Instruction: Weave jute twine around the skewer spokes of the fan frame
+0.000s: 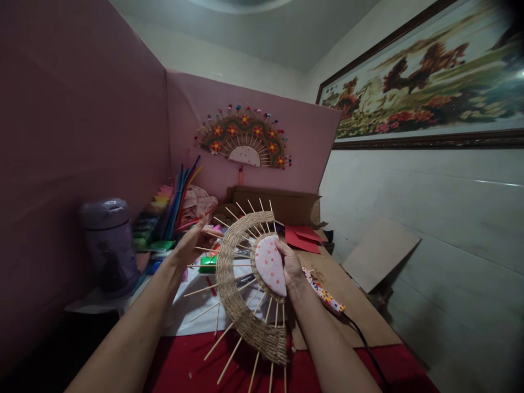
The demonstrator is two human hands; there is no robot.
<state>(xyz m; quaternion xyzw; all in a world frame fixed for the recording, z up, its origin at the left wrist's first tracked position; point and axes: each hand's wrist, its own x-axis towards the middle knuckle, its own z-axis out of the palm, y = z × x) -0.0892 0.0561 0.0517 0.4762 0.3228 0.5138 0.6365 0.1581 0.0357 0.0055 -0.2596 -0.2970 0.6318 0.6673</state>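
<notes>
A half-round fan frame [233, 278] of thin wooden sticks and a woven rope band is held up over the table, its curved side facing left. Its half-disc centre is white cloth with pink dots. My right hand [291, 267] grips the straight edge of that centre, thumb on the cloth. At the upper left of the frame, my left hand [197, 240] is beside the stick ends with its fingers apart; part of it is hidden behind the sticks, and whether it touches them is unclear.
A finished fan [245, 134] with flowers hangs on the pink board. Around the table stand a purple flask [109, 245], pipe cleaners [180, 196], red paper [303, 238], a patterned corded tool [325, 295] on cardboard [356, 305] and a green packet [208, 264].
</notes>
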